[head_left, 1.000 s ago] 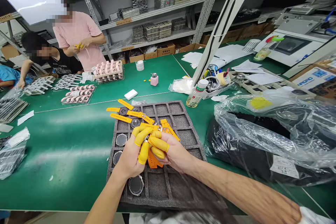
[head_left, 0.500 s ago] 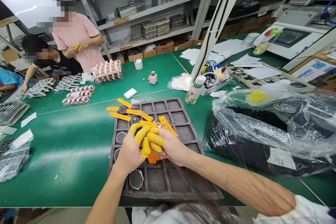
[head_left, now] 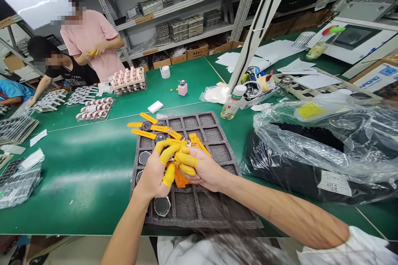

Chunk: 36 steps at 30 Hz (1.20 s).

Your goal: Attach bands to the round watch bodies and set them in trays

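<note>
Over a dark grey foam tray [head_left: 222, 153], my left hand [head_left: 157, 169] and my right hand [head_left: 200, 165] meet, with yellow finger cots on their fingertips. An orange watch strap [head_left: 181, 178] hangs under my right fingers, which are closed on it. My left fingers curl round at the same strap, thumb lower and apart from the index finger; the exact contact is hidden. Just beyond lie watches with orange straps [head_left: 160, 128] and a loose orange strap [head_left: 199, 143]. Round watch cases sit in the tray's left column, one watch case [head_left: 162, 205] nearest me.
A large plastic bag of black material [head_left: 298, 161] lies right of the tray. Behind stand a bottle [head_left: 233, 101], a lamp arm [head_left: 255, 29] and a pink pump bottle [head_left: 182, 88]. Trays of pink items [head_left: 129, 80] are at far left, near two co-workers.
My left thumb has moved away from the left index finger, widening the gap between them. My right hand keeps its grip. The view has shifted slightly.
</note>
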{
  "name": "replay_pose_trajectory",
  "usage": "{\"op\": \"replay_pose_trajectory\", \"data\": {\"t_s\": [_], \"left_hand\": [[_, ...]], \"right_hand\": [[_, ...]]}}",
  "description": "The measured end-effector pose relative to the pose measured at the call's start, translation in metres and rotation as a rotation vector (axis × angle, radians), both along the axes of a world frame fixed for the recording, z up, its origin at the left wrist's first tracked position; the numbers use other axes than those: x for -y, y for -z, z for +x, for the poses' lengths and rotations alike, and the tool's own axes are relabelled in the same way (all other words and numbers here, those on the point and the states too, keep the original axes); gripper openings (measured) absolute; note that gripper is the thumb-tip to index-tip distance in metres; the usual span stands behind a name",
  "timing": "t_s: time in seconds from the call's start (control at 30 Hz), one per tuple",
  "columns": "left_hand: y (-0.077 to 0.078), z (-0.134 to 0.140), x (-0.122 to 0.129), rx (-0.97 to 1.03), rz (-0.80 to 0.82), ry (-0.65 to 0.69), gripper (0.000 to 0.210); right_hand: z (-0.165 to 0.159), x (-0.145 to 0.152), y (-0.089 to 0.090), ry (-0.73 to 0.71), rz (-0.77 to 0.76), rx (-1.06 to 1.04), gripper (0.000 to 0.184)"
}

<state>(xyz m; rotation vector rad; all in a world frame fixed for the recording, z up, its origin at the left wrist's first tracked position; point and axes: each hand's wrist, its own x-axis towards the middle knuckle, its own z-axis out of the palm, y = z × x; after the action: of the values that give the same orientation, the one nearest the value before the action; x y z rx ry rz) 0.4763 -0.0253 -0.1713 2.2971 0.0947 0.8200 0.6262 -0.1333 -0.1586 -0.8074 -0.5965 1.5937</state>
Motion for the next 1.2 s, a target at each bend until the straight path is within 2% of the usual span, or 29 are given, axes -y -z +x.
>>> {"op": "replay_pose_trajectory", "data": {"t_s": [0.17,0.33,0.67,0.9,1.07,1.13,1.2], "left_hand": [[-0.003,0.0,0.001,-0.025,0.044,-0.035,0.05],[-0.005,0.0,0.003,-0.002,0.0,-0.023,0.043],[0.0,0.001,0.004,-0.05,0.126,-0.131,0.042],[-0.004,-0.002,0.002,-0.051,0.097,-0.048,0.045],[0.006,0.0,0.002,-0.02,0.052,-0.045,0.049],[0.008,-0.005,-0.002,-0.029,0.027,-0.107,0.054],[0.001,-0.017,-0.011,-0.07,0.004,-0.219,0.058]], "right_hand": [[-0.002,-0.001,-0.004,0.054,0.019,0.081,0.052],[-0.003,0.0,-0.005,0.063,-0.02,0.084,0.05],[-0.005,-0.001,-0.004,0.076,-0.019,0.114,0.048],[-0.005,0.001,0.002,0.111,0.058,0.13,0.049],[-0.002,0.001,0.0,0.054,0.052,0.083,0.05],[0.005,0.001,-0.002,0.054,0.094,0.171,0.05],[0.017,0.003,-0.005,0.093,0.196,0.413,0.047]]}}
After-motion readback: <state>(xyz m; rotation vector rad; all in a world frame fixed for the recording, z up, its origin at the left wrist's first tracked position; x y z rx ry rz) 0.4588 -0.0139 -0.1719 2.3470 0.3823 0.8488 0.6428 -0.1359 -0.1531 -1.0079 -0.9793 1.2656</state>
